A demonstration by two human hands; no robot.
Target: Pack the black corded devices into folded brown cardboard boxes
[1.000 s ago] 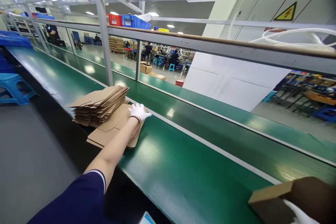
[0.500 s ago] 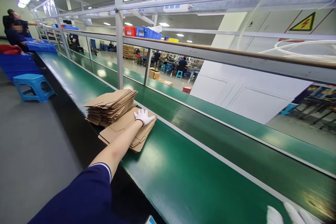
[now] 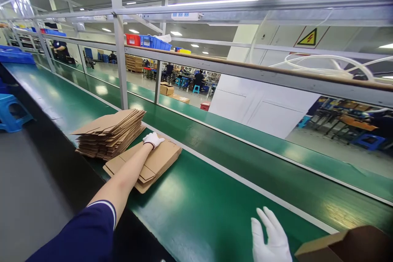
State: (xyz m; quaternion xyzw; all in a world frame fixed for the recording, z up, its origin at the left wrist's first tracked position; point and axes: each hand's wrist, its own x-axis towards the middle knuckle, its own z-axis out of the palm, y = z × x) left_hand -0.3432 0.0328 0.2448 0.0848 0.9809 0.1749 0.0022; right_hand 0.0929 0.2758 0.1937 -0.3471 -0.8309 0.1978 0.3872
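Nearest, the right hand (image 3: pixel 270 239) hangs over the green belt (image 3: pixel 215 200), fingers spread and holding nothing. A brown box (image 3: pixel 346 245) sits just to its right, not touching. Farther out, the left hand (image 3: pixel 152 139) lies on the low pile of flat cardboard sheets (image 3: pixel 156 163). I cannot tell whether its grip has hooked the far edge. A taller stack (image 3: pixel 109 133) sits just left of that grip. It would be best to pinch a single sheet at its edge and lift it flat, clear of the stack.

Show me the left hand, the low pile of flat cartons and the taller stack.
left hand (image 3: pixel 152 139), head view, back of the white glove.
low pile of flat cartons (image 3: pixel 162 158), head view, bare top sheet.
taller stack (image 3: pixel 110 122), head view, top sheet.
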